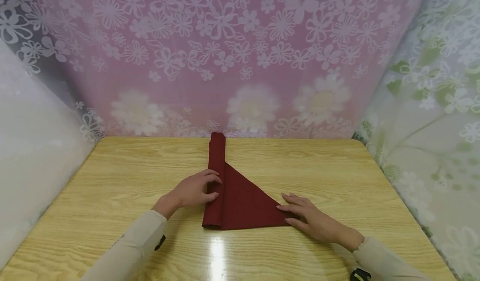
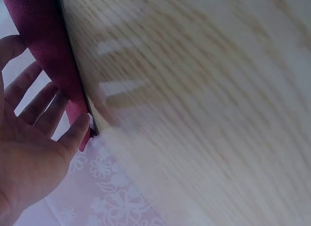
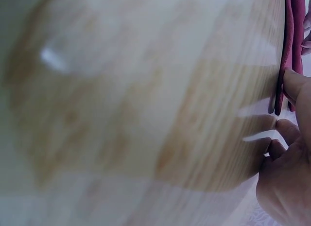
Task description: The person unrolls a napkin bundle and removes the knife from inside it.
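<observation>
We find the red cloth [image 1: 249,206] mid-way across the surface [image 1: 150,160], its turned-over strip [image 1: 216,154] pointing to twelve o'clock. Left hand [image 1: 193,190] at nine, right hand [image 1: 313,219] at four: each grip rests unclenched, presumably steadying the fabric. We read no lettering.

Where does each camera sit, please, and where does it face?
Head: on the head, looking forward and down at the maroon cloth on the wooden tabletop; left hand, right hand, beige sleeves show.
Left wrist: on that wrist, facing cloth and tabletop; left hand shows.
Right wrist: on that wrist, facing tabletop and cloth; right hand and part of the left show.
Both wrist views share the cloth.
</observation>
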`<act>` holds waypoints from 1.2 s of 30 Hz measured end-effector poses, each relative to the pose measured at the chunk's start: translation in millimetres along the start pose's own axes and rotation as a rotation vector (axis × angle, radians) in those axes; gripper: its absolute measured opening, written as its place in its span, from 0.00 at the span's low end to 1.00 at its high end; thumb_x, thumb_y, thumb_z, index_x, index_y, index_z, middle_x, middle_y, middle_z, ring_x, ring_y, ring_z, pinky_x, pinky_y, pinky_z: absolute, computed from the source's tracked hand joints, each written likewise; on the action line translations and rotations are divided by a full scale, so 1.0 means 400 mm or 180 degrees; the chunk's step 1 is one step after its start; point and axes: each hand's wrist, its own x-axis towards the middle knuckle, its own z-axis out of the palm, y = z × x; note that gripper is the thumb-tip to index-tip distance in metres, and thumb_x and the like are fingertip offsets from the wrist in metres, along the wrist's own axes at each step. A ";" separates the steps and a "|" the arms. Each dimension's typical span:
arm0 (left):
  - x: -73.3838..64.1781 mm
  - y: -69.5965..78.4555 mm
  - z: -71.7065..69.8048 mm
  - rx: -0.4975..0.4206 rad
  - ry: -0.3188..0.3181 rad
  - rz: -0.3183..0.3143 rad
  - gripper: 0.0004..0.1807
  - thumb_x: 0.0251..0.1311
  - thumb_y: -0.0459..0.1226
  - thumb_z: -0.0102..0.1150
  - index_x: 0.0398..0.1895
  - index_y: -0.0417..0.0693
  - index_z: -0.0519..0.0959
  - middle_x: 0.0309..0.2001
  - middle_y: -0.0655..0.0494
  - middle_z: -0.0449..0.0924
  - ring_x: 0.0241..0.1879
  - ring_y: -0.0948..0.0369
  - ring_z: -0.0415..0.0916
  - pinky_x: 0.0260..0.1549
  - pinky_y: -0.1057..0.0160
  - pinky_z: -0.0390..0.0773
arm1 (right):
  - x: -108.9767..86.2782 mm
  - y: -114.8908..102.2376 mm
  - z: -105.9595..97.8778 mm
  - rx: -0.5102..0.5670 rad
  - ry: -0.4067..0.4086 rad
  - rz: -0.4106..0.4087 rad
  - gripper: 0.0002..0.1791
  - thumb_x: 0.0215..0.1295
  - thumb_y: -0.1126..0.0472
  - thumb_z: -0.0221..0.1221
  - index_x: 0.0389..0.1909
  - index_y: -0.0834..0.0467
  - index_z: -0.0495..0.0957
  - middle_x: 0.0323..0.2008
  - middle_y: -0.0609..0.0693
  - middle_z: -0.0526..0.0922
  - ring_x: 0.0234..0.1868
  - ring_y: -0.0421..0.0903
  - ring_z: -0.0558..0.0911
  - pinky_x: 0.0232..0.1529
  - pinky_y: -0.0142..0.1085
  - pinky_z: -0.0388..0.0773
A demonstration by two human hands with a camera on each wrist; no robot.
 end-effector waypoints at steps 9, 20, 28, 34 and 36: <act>-0.013 -0.005 -0.008 -0.0503 -0.0275 -0.0043 0.24 0.64 0.46 0.59 0.60 0.48 0.72 0.69 0.51 0.58 0.67 0.51 0.58 0.59 0.50 0.64 | -0.004 0.001 0.005 0.0013 -0.0006 0.0030 0.22 0.72 0.54 0.52 0.65 0.51 0.70 0.71 0.59 0.57 0.70 0.63 0.53 0.60 0.63 0.55; -0.015 -0.003 -0.007 -0.0709 -0.0162 -0.0106 0.23 0.62 0.44 0.61 0.59 0.47 0.74 0.69 0.51 0.59 0.68 0.50 0.55 0.60 0.49 0.63 | -0.002 0.002 0.000 -0.0023 -0.0025 0.0012 0.23 0.73 0.53 0.51 0.66 0.51 0.69 0.71 0.59 0.56 0.70 0.62 0.54 0.60 0.63 0.56; -0.005 0.010 -0.007 -0.0510 0.0028 -0.0153 0.21 0.59 0.47 0.63 0.54 0.48 0.77 0.63 0.52 0.66 0.63 0.52 0.63 0.57 0.52 0.67 | -0.001 0.000 0.000 -0.0025 -0.0031 -0.0002 0.23 0.72 0.53 0.51 0.66 0.51 0.69 0.71 0.59 0.56 0.70 0.63 0.54 0.60 0.63 0.56; 0.016 0.033 0.000 -0.0275 0.0349 -0.0201 0.19 0.58 0.47 0.64 0.50 0.49 0.78 0.54 0.56 0.72 0.56 0.54 0.67 0.53 0.54 0.69 | -0.002 0.000 0.000 -0.0029 -0.0015 -0.0008 0.23 0.72 0.54 0.52 0.66 0.52 0.70 0.70 0.60 0.57 0.70 0.63 0.54 0.60 0.63 0.55; 0.020 0.040 0.001 -0.0224 0.0424 -0.0221 0.19 0.58 0.46 0.64 0.50 0.50 0.79 0.53 0.56 0.72 0.56 0.55 0.67 0.52 0.54 0.70 | -0.002 -0.001 -0.001 -0.0022 -0.0015 -0.0011 0.23 0.72 0.54 0.52 0.65 0.52 0.70 0.70 0.60 0.57 0.70 0.63 0.54 0.60 0.63 0.55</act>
